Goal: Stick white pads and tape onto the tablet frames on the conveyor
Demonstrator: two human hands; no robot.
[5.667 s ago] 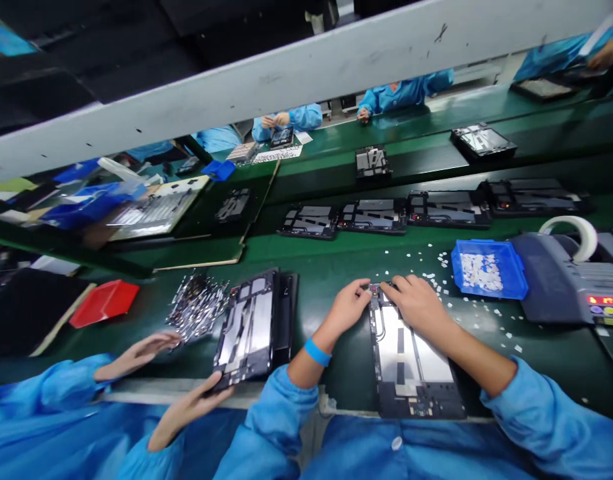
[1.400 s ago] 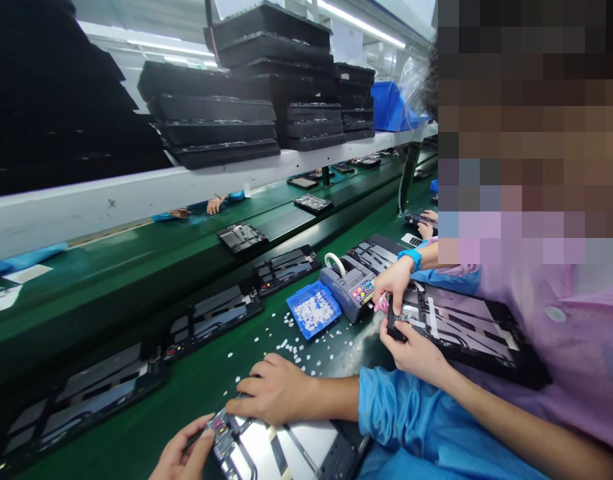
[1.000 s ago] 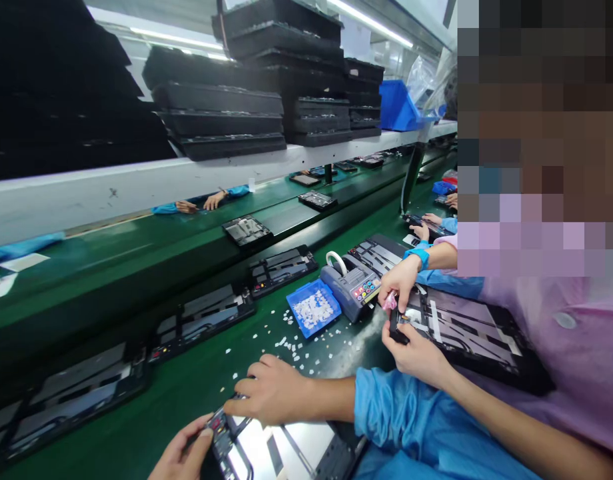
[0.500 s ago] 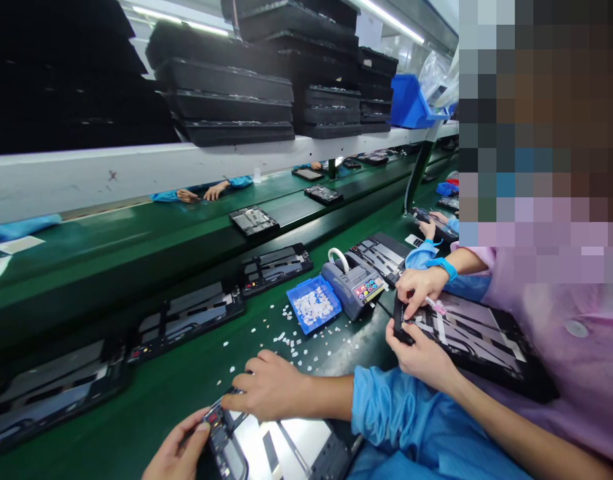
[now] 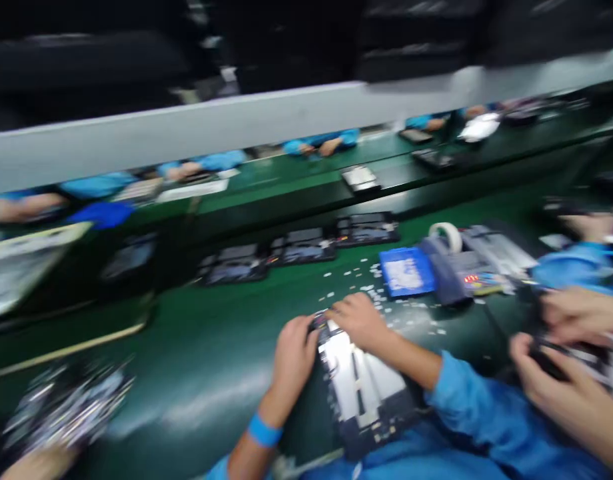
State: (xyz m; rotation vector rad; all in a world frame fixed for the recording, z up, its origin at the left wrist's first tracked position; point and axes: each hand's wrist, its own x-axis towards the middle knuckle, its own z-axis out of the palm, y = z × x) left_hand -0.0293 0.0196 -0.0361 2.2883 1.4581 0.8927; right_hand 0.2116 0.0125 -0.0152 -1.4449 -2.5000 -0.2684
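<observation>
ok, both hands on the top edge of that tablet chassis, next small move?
Probably press the part down with the right hand while the left hand steadies the tablet chassis: both sets of fingertips meet at its far edge. Frame is blurred, so tentative.

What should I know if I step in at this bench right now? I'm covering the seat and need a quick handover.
Left hand: fingers on the far left corner of the tablet frame; grip unclear through blur.
Right hand: resting on the frame's far end.
The frame lies lengthwise before the person on the green bench.
Small white bits lie scattered beyond it, more in the blue tray, tape dispenser beside that.
A neighbour's hands work another frame on the right.
Done or left: too blurred to judge.
</observation>
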